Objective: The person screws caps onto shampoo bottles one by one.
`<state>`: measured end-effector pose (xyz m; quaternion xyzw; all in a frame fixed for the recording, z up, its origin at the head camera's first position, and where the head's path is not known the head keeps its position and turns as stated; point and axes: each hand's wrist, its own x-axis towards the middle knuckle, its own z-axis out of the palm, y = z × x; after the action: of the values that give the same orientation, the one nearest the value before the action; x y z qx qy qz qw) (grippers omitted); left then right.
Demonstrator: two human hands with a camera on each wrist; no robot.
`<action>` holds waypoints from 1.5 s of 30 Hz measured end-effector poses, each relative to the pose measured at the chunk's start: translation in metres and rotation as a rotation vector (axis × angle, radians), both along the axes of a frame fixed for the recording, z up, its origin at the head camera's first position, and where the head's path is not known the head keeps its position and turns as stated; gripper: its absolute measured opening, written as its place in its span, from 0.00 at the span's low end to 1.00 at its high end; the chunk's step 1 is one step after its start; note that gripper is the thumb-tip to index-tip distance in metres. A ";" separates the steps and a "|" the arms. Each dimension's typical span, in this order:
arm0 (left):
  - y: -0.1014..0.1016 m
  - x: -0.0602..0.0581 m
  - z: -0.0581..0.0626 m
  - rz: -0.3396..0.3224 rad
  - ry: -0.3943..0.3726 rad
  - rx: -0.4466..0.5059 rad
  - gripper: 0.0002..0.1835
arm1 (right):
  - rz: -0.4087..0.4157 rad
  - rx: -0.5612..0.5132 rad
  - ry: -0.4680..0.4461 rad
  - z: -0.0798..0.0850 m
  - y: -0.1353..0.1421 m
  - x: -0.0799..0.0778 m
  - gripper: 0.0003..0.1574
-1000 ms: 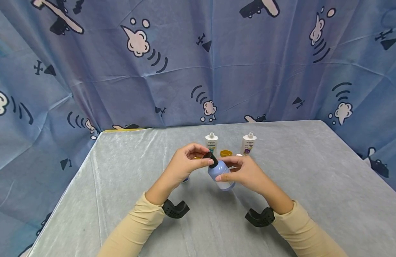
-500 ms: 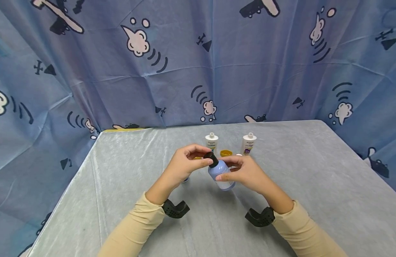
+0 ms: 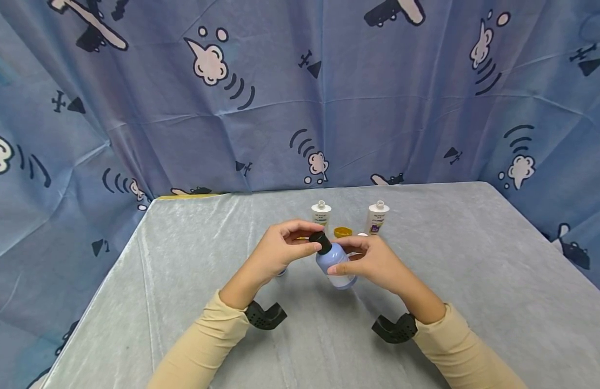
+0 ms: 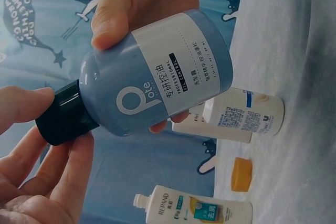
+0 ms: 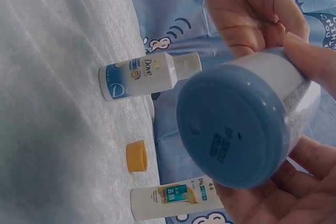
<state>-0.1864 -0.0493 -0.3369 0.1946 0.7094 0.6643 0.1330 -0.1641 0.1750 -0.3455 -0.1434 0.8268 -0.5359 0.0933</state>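
A tilted blue bottle (image 3: 331, 261) with a white label is held above the table, between both hands. My left hand (image 3: 280, 249) pinches its black cap (image 4: 65, 113) between thumb and fingers. The cap sits on the bottle's neck. My right hand (image 3: 380, 263) grips the body, thumb on the near side and fingers behind it. Printed characters show on the bottle's base in the right wrist view. The far side of the bottle is hidden by the right hand.
Two uncapped white bottles, one left (image 3: 321, 212) and one right (image 3: 377, 216), stand behind the hands. A yellow cap (image 3: 342, 232) lies between them. The Dove bottle (image 5: 144, 76) stands nearby on the grey cloth (image 3: 193, 243). A patterned blue curtain (image 3: 280, 81) hangs behind.
The left fingers have shifted slightly on the black cap. Bottle and right hand are almost where they were.
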 end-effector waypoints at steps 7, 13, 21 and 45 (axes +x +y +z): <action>0.000 0.001 0.000 -0.028 0.007 0.020 0.20 | 0.004 -0.012 -0.014 0.000 0.000 0.000 0.37; 0.001 0.001 0.001 0.018 -0.005 0.002 0.22 | -0.006 -0.007 0.004 -0.001 -0.001 0.000 0.36; 0.004 -0.002 -0.006 0.084 -0.005 -0.018 0.19 | -0.005 -0.001 0.039 -0.001 -0.002 -0.001 0.34; 0.006 0.001 -0.005 0.081 -0.004 0.017 0.18 | 0.000 -0.015 -0.005 0.001 -0.001 0.001 0.36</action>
<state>-0.1854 -0.0438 -0.3422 0.1656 0.7105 0.6756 0.1058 -0.1628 0.1742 -0.3448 -0.1429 0.8224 -0.5426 0.0943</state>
